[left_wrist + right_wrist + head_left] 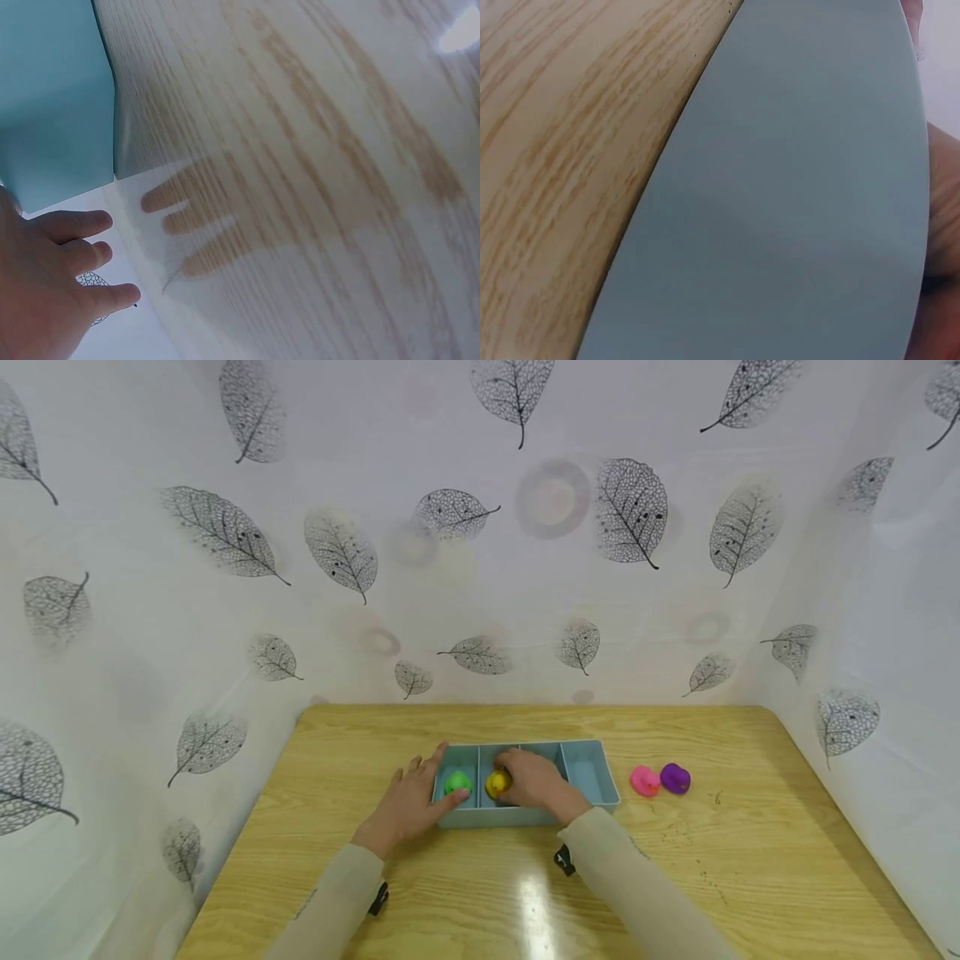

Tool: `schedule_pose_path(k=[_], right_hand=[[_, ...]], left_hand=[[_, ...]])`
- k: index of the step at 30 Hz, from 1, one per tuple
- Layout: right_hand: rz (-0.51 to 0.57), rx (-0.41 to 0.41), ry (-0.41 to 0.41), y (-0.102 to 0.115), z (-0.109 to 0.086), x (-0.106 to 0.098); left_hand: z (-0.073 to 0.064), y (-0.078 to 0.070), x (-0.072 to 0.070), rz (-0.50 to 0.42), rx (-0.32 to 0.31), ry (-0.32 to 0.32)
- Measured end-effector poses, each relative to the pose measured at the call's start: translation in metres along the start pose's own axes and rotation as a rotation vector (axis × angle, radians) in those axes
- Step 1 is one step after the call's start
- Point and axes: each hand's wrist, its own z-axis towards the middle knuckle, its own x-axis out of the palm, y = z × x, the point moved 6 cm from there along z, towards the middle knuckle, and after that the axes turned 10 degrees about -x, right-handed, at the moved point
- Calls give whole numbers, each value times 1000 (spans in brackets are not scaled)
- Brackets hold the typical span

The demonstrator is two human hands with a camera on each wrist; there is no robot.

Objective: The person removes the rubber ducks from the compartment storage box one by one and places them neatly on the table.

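A light blue divided tray (510,817) stands on the table. In its second compartment from the left sits a yellow rubber duck (497,783), which my right hand (534,778) holds with its fingers curled round it from above. The leftmost compartment contains a green rubber duck (458,782). My left hand (405,802) rests at the tray's left end, fingers spread, its thumb over the front rim near the green duck. In the right wrist view the tray's outer wall (780,187) hides most of my right hand. Spread fingers (86,223) show beside the tray in the left wrist view.
To the right of the tray, a pink rubber duck (645,781) and a purple rubber duck (676,778) sit side by side on the wooden table (465,885). Leaf-printed white sheeting (465,577) rises behind the table and along both sides.
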Motion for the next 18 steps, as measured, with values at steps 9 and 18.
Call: schedule_pose_path(k=[9, 18], right_hand=[[30, -25, -8, -2, 0, -3], [27, -101, -16, -1, -4, -6]], left_hand=[[0, -1, -1, -10, 6, -8], [0, 0, 0, -10, 6, -7]])
